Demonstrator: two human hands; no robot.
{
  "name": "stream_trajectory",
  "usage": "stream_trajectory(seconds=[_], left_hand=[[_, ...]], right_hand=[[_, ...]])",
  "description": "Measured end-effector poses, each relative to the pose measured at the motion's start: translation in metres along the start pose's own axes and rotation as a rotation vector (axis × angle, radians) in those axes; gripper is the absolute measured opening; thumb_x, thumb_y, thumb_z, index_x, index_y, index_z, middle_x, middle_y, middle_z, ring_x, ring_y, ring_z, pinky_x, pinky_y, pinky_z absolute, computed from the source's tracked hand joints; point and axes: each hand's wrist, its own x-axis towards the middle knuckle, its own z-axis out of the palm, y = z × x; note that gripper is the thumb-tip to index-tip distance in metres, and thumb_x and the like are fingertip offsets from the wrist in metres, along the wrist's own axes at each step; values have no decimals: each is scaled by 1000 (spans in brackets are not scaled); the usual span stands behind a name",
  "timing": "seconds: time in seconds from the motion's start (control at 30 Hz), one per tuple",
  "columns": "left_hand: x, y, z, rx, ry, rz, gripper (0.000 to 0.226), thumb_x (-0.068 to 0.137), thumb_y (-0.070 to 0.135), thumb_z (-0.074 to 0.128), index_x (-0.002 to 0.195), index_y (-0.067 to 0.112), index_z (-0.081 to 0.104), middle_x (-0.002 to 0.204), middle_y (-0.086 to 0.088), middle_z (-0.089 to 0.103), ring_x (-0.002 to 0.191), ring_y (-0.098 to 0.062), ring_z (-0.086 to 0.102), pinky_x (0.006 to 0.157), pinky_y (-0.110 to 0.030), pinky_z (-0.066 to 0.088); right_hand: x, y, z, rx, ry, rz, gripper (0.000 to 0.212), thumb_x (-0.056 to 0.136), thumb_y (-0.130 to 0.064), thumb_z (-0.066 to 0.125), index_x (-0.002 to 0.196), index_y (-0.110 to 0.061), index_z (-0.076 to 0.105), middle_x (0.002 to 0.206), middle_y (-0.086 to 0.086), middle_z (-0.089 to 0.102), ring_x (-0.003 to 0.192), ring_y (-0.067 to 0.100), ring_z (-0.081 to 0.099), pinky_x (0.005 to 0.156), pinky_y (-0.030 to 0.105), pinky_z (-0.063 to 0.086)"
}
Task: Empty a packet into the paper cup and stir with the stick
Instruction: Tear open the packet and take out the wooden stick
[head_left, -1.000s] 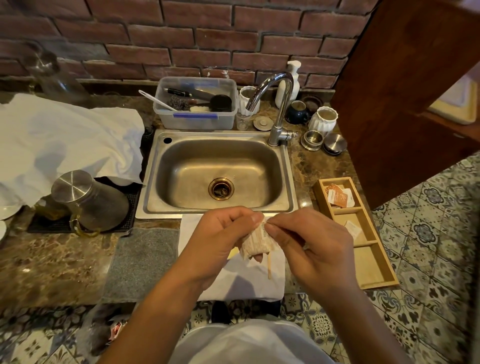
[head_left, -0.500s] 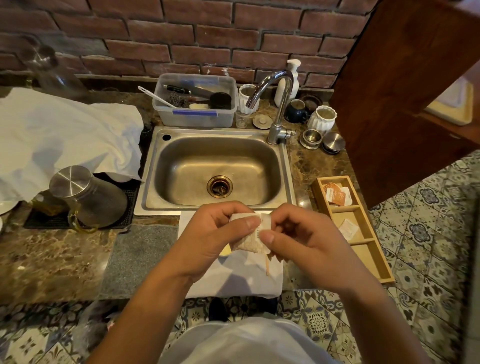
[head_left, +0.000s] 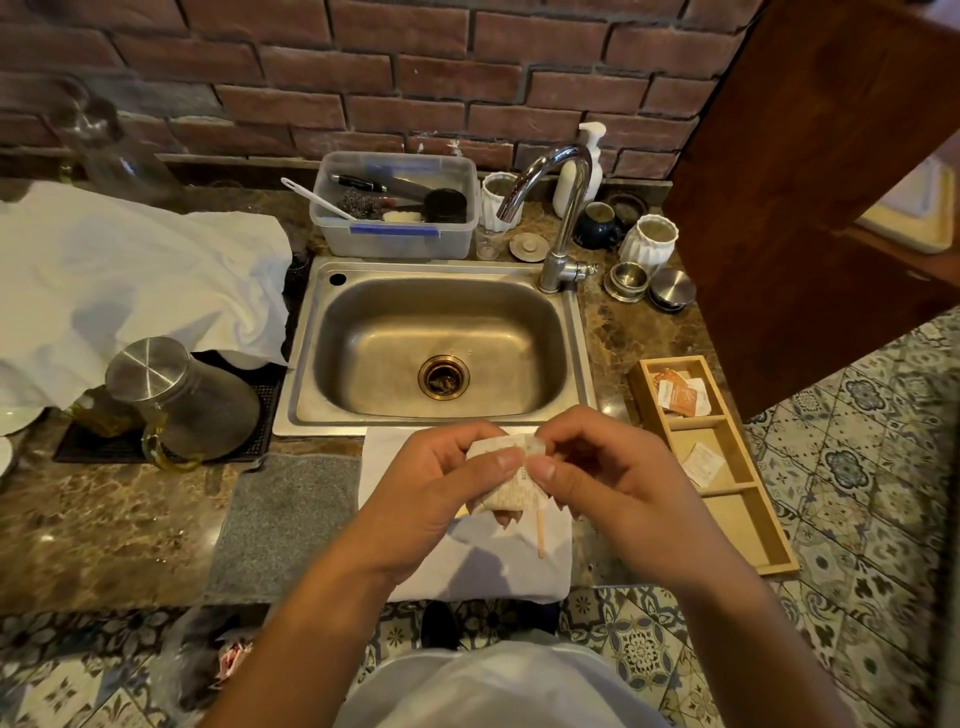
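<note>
Head view: both hands (left (head_left: 431, 483), right (head_left: 613, 478)) pinch the packet (head_left: 511, 480); wooden tray (head_left: 748, 519) holds sachets (head_left: 680, 397).

We find open room over the sink (head_left: 436, 338) basin at twelve o'clock, hemmed by the faucet (head_left: 558, 208) at one, the wooden tray (head_left: 727, 493) at three, the steel jug (head_left: 182, 400) at nine, and the plastic tub (head_left: 395, 228) behind it.

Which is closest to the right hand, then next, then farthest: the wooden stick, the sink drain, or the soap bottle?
From the right hand:
1. Wooden stick, just below the hands on the white cloth.
2. Sink drain, ahead in the basin.
3. Soap bottle, far back by the brick wall.
</note>
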Motion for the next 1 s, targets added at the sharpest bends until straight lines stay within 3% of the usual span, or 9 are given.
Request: stream_trajectory(seconds=[0.13,0.3,0.4,0.47,0.57,0.63,0.77,1.0], left_hand=[[4,1,5,-69,-11,4,17,80,29,71,88,18,79,69,-3,68,58,-13,60,52,-23,45],[7,-3,9,-200,4,-3,11,85,14,67,85,12,78,65,-4,66,51,-10,58,44,-18,41],[7,-8,13,-303,35,-52,17,86,12,60,80,11,76,60,-6,61,45,-9,54,43,-19,36],[7,-9,15,-327,38,-64,17,87,13,60,79,11,75,60,-8,60,43,-9,52,46,-22,33],[7,-9,18,-325,53,-76,17,87,14,61,78,12,76,61,-7,60,46,-10,52,47,-23,33],[7,-8,18,-333,47,-81,16,87,14,61,79,11,75,61,-7,59,45,-9,51,47,-23,33],[5,-3,16,-213,37,-50,22,89,16,58,76,17,76,51,-5,59,38,-7,50,41,-17,35],[5,0,11,-104,3,6,12,85,19,68,73,17,71,49,-3,60,37,-7,52,39,-17,39]], right_hand=[[0,3,6,-40,96,-17,3,94,-17,67,95,-15,70,79,-1,65,73,16,59,67,27,48],[1,4,14,-169,230,-127,12,93,-13,69,96,-25,70,88,-11,66,84,14,62,72,20,48],[0,9,18,-238,280,-186,2,95,-16,69,95,-17,71,89,-7,65,85,17,62,70,32,52],[-1,14,20,-308,328,-243,6,95,-16,67,94,-11,71,91,-4,65,87,19,62,70,37,52],[-1,18,22,-384,383,-320,7,94,-14,66,94,-9,71,93,-2,67,89,19,63,73,36,53],[-3,19,24,-344,376,-289,8,95,-18,65,96,-13,70,92,-6,67,86,16,63,71,32,53],[-4,9,17,-108,240,-36,8,91,-36,65,95,-29,67,88,-6,68,81,18,65,70,31,55],[-3,5,4,66,70,67,19,84,-39,70,96,-25,65,86,-2,67,78,14,63,70,30,54]])
